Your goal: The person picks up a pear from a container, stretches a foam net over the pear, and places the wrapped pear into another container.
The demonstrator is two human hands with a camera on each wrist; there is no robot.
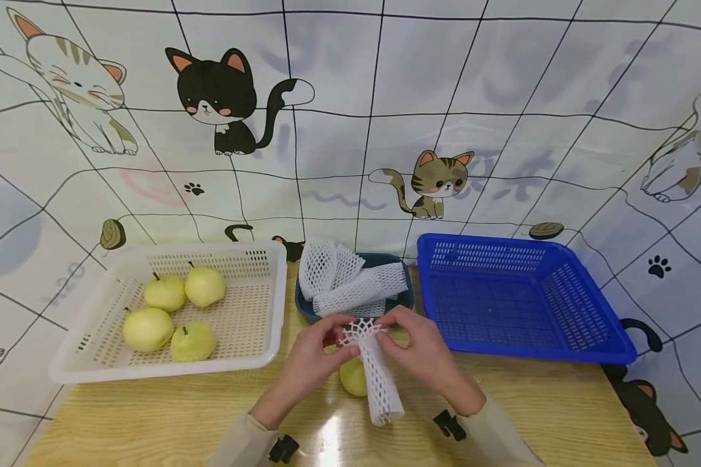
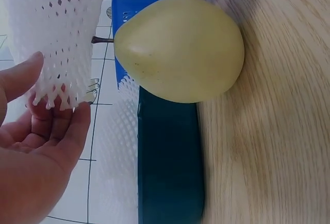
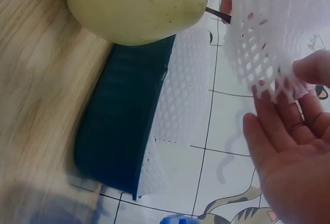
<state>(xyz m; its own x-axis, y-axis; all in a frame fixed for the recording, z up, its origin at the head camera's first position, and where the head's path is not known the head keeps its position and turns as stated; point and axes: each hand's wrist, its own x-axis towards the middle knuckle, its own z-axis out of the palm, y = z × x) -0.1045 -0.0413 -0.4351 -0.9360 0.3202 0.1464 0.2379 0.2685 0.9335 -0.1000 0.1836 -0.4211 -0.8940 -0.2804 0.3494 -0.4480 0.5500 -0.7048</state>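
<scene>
Both hands hold one white foam net sleeve point(image 1: 381, 383) by its open end, above the table's middle. My left hand point(image 1: 315, 353) pinches the left side of that mouth between thumb and fingers; my right hand point(image 1: 423, 347) pinches the right side. In the left wrist view the thumb lies on the outside of the mesh point(image 2: 56, 38) with fingers behind its edge. A yellow-green pear point(image 1: 353, 377) stands on the table just under the sleeve, partly hidden by it from above. Its stem points up toward the net in both wrist views.
Behind the hands, a dark teal basket point(image 1: 304, 310) holds several more foam net sleeves point(image 1: 359, 288). To the left, a white basket point(image 1: 245, 364) has several pears point(image 1: 148, 329) in it. A blue basket point(image 1: 537, 350) stands at the right, near the cat-print backdrop point(image 1: 339, 143).
</scene>
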